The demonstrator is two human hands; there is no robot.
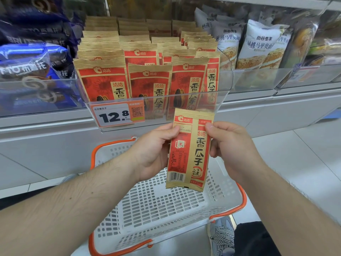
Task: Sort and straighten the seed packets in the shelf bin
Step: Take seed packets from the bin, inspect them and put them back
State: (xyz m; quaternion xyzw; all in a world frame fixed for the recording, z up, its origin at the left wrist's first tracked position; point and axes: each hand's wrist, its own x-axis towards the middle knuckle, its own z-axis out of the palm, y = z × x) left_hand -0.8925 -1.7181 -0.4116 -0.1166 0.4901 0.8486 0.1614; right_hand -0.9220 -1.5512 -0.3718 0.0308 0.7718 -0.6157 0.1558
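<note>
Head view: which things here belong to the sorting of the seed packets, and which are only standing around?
Job:
held seed packet
left hand
right hand
packets in clear shelf bin
clear shelf bin

Standing around:
white basket with orange rim
price tag
white bread bags
blue bags

- Shop interior, snack aisle of a grocery or convenience store.
- Rows of identical red-and-tan paper seed packets [103, 80] standing in a clear plastic shelf bin [224, 100].
- White-and-orange price tag [112, 115] reading 12.8, with QR code, clipped to bin front.
- White bagged bread snacks [262, 45] and blue wrapped packs [27, 60] in neighbouring bins.
- White perforated plastic shopping basket with orange rim [239, 204] below, over pale tiled floor [304, 154].
</note>
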